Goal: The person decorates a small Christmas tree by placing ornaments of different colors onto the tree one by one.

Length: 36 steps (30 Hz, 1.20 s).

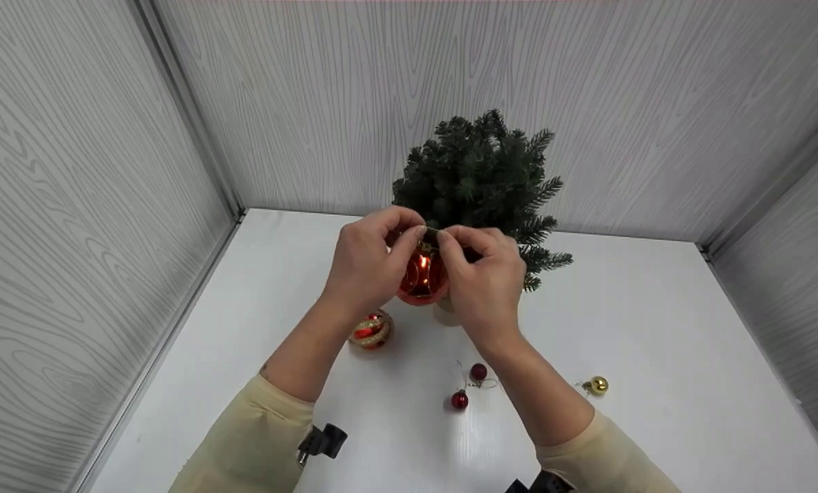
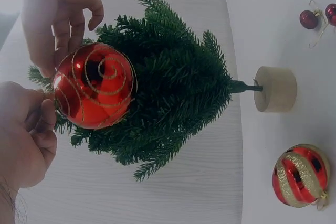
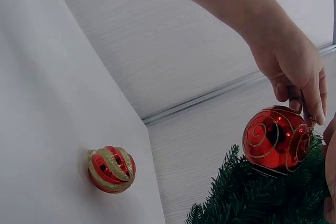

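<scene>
A shiny red Christmas bauble [image 1: 422, 277] with gold glitter swirls hangs below my two hands, in front of the small artificial Christmas tree [image 1: 480, 178]. My left hand [image 1: 371, 260] pinches its thin hanging loop between thumb and forefinger. On the other side, my right hand [image 1: 487, 274] pinches the same loop, fingertips close to the left ones. The left wrist view shows the swirled bauble [image 2: 94, 85] overlapping the tree's branches [image 2: 173, 77]. From the right wrist, the left thumb and fingers are seen right at the bauble's top.
A red-and-gold striped bauble [image 1: 373, 331] lies on the white table [image 1: 278, 274], by the left forearm. Two small dark red baubles [image 1: 459, 400] with loops lie between the forearms. A small gold bauble [image 1: 598, 385] is at the right. The tree has a pale round base [image 2: 275, 89]. Grey wood-grain panels [image 1: 299, 103] enclose the table.
</scene>
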Available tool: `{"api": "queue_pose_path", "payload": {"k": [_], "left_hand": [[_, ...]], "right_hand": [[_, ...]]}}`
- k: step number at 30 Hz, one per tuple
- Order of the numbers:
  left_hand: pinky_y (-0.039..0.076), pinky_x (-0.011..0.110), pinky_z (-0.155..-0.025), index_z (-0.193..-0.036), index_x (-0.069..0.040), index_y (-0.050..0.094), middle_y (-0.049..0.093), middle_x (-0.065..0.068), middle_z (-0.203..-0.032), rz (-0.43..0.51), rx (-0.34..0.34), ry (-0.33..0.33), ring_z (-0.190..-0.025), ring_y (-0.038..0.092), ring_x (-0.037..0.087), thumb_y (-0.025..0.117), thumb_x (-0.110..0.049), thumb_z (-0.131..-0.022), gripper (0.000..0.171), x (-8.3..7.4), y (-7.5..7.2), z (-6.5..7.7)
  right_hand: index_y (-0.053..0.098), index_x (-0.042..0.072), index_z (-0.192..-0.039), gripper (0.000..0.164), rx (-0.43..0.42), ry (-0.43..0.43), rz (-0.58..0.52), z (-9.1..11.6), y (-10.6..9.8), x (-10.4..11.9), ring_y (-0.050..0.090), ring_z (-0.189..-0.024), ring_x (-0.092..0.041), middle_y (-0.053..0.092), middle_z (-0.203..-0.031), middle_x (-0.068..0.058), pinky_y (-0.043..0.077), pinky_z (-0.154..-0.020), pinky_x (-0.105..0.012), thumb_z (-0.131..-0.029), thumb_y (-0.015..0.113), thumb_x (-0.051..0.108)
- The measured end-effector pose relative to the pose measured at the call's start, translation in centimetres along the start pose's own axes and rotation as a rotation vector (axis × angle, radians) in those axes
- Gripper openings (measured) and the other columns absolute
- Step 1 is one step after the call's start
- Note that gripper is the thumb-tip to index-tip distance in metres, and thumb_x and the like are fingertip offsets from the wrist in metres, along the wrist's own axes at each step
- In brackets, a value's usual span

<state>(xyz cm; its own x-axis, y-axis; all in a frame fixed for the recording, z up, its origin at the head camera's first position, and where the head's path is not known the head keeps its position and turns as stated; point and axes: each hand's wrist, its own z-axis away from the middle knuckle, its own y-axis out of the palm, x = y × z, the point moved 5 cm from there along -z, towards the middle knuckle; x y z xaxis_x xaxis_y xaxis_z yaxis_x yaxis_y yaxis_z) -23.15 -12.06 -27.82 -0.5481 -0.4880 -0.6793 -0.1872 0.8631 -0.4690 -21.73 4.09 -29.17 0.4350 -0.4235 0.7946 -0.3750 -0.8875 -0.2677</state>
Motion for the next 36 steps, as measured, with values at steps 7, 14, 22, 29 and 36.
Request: {"api": "queue_pose_path", "payload": {"k": [7,14,22,29,36], "left_hand": [[0.060,0.033,-0.078,-0.107,-0.006,0.076,0.076,0.005,-0.098,-0.058,0.034,-0.018,-0.086,0.071,0.017,0.068,-0.014,-0.106,0.011,0.1,-0.1,-1.0],[0.059,0.037,-0.079,-0.108,-0.007,0.076,0.076,0.006,-0.099,-0.086,0.061,-0.028,-0.086,0.071,0.019,0.066,-0.015,-0.107,0.013,0.4,-0.1,-1.7],[0.059,0.037,-0.082,-0.113,-0.008,0.076,0.076,0.005,-0.102,-0.052,0.137,-0.103,-0.090,0.070,0.019,0.063,-0.018,-0.108,0.017,1.1,0.0,-2.5],[0.055,0.035,-0.080,-0.112,-0.008,0.076,0.072,0.004,-0.102,0.115,0.238,-0.192,-0.088,0.063,0.019,0.064,-0.018,-0.109,0.017,2.5,-0.1,-3.0],[0.054,0.035,-0.080,-0.114,-0.009,0.077,0.072,0.005,-0.103,0.254,0.314,-0.277,-0.089,0.062,0.021,0.066,-0.020,-0.108,0.017,4.0,0.3,-3.2]], "right_hand": [[0.084,0.008,-0.095,0.014,-0.019,-0.002,0.033,-0.6,0.4,-0.2,0.056,-0.092,-0.024,0.072,-0.093,-0.005,0.044,-0.079,-0.041,-0.099,0.076,0.018],[0.084,0.008,-0.095,0.016,-0.035,0.002,0.051,-0.9,0.8,-0.3,0.058,-0.092,-0.026,0.073,-0.093,-0.006,0.043,-0.083,-0.043,-0.099,0.074,0.019],[0.085,0.009,-0.095,0.016,-0.056,0.024,0.075,-1.2,1.0,-0.4,0.060,-0.093,-0.027,0.074,-0.093,-0.006,0.043,-0.089,-0.046,-0.099,0.074,0.021],[0.085,0.009,-0.095,0.016,-0.058,0.027,0.086,-1.2,1.1,-0.5,0.058,-0.091,-0.027,0.073,-0.091,-0.006,0.042,-0.089,-0.046,-0.099,0.075,0.021],[0.085,0.009,-0.093,0.014,-0.059,0.032,0.089,-1.3,1.1,-1.0,0.058,-0.091,-0.028,0.073,-0.090,-0.006,0.041,-0.088,-0.046,-0.097,0.076,0.020]]}}
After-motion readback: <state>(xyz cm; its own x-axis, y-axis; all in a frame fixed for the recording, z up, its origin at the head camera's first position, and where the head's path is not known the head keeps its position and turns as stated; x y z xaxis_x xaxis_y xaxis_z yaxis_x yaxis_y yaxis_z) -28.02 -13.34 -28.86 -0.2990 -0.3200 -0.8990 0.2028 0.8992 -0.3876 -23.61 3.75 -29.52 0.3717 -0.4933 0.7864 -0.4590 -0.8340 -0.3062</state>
